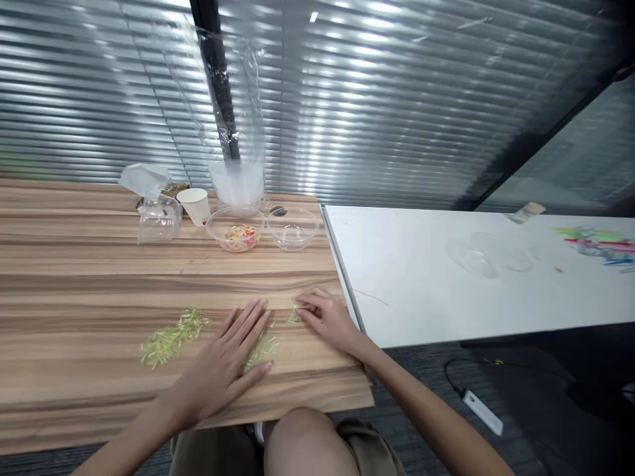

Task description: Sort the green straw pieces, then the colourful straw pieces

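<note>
My left hand (225, 360) lies flat on the wooden table, fingers stretched out and thumb apart. Between its thumb and forefinger is a loose scatter of short, thin pale green pieces (262, 348). Their exact kind is too small to tell. To the left of that hand, apart from it, sits a denser yellow-green pile (173, 336) of similar pieces. My right hand (330, 320) rests near the table's right edge with bent fingers drawn together, the fingertips at a small cluster of green pieces (294, 313). Whatever is pinched there is mostly hidden.
Toward the back stand a clear bowl (213, 228) with red and yellow bits, a second clear bowl (307, 228), a paper cup (196, 206), a tipped clear cup (159, 218) and bagged containers (238, 182). A white table (407, 284) adjoins on the right, carrying coloured sticks (602, 244).
</note>
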Demonstrator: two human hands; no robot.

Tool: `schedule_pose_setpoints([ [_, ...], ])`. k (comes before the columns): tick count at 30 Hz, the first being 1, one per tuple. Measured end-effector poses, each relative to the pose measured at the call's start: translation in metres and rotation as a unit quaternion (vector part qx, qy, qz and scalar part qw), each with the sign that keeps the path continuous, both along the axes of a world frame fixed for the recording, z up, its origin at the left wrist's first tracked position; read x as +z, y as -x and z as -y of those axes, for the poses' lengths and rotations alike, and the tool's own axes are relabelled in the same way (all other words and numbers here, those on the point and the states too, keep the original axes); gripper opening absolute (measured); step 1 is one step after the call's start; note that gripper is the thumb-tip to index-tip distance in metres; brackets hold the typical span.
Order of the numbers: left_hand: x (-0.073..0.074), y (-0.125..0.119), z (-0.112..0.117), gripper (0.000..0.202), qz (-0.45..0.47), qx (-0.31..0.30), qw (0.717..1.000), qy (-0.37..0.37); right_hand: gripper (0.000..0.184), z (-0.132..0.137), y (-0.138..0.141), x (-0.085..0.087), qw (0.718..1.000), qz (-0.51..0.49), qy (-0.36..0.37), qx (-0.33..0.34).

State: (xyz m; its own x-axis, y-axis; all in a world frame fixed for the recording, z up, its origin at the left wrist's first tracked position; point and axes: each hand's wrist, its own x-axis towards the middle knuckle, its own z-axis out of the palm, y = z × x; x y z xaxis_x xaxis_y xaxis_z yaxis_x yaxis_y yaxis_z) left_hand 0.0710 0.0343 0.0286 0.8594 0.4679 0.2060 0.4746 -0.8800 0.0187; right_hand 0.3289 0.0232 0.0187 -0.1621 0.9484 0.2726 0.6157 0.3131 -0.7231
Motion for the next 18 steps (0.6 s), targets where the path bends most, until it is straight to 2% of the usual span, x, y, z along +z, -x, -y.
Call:
schedule_pose_setpoints([
  [4, -0.006, -0.01, -0.01, 0.074, 0.012, -0.003, 1.0, 0.009, 0.021, -0.014, -0.006, -0.002, 0.999, 0.015, 0.001, 0.048],
  [8, -0.012, -0.023, -0.017, 0.071, 0.032, 0.006, 0.999, 0.009, 0.014, -0.017, -0.008, -0.006, 0.998, 0.004, -0.004, 0.068],
  [13, -0.015, -0.038, -0.021, 0.066, 0.047, 0.021, 0.998, 0.023, 0.012, -0.018, -0.006, -0.005, 0.998, 0.009, 0.0, 0.06],
  [18, -0.017, -0.038, -0.021, 0.061, 0.078, 0.02, 0.996, 0.036, 0.011, -0.019, -0.004, -0.004, 0.999, -0.006, 0.016, 0.049],
])
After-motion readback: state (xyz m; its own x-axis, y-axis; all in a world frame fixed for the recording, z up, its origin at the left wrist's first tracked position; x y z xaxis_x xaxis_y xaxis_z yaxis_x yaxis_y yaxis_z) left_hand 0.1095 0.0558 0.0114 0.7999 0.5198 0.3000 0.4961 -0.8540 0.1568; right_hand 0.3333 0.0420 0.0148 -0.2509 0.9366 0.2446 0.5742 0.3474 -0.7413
